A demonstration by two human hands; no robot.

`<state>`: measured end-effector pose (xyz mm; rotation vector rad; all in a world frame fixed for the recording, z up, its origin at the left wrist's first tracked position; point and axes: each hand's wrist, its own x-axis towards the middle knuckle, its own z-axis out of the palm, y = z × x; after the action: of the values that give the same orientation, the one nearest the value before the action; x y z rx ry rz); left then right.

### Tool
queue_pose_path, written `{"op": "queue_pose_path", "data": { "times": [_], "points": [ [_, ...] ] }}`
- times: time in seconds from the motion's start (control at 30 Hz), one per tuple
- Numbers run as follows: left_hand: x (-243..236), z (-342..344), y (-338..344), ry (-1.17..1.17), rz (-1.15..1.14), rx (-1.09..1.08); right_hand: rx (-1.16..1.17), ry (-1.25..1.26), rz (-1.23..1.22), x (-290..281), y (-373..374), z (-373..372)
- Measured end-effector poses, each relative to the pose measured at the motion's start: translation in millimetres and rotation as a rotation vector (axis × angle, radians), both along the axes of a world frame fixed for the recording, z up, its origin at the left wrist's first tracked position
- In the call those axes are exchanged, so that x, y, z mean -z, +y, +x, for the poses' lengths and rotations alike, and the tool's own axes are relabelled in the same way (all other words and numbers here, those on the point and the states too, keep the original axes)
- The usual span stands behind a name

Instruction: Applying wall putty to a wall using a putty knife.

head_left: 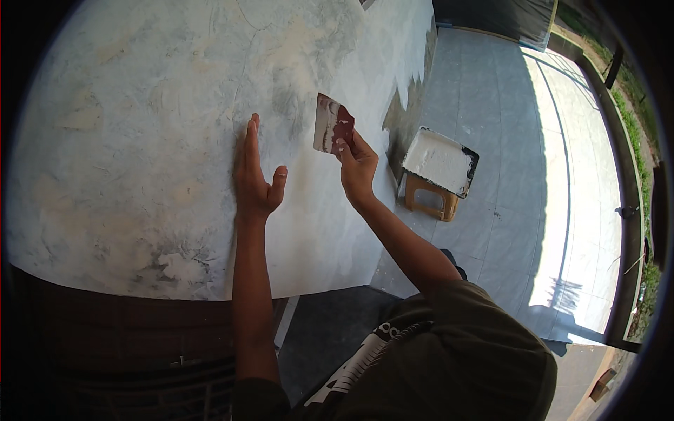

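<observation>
My left hand (258, 173) is against the pale, patchy plastered wall (154, 133), fingers stretched upward and thumb apart, holding nothing. To its right, my right hand (359, 168) pinches a flat putty scraper (333, 124) between thumb and fingers. The scraper is roughly rectangular, reddish brown, with whitish smears over its left part. It is raised in front of the wall; whether its edge touches the surface I cannot tell. Beyond my right hand, a black-rimmed tray (469, 156) coated with white paste rests on a tan plastic stool (430, 198).
Grey floor tiles (484, 231) stretch to the right, with a bright sunlit strip (572, 231) beside a low ledge (630, 281). Dark sheeting (491, 21) hangs at the far end. Below the wall's lower edge, at left, is a dark brown area (140, 330).
</observation>
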<state>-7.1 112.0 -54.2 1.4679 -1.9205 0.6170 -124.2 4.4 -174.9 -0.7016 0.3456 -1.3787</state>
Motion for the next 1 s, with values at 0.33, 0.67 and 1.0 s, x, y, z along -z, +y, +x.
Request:
{"op": "queue_pose_path", "data": {
  "times": [0.33, 0.67, 1.0],
  "points": [
    [-15, -8, 0, 0.005, 0.107, -0.052, 0.438, 0.405, -0.416, -42, -79, 56],
    [-14, -7, -3, 0.051, 0.074, 0.044, 0.456, 0.657, -0.735, -26, -3, 74],
    [-12, 0, 2, 0.051, 0.024, 0.062, 0.231, 0.469, -0.189, -19, -9, 15]
  ]
}}
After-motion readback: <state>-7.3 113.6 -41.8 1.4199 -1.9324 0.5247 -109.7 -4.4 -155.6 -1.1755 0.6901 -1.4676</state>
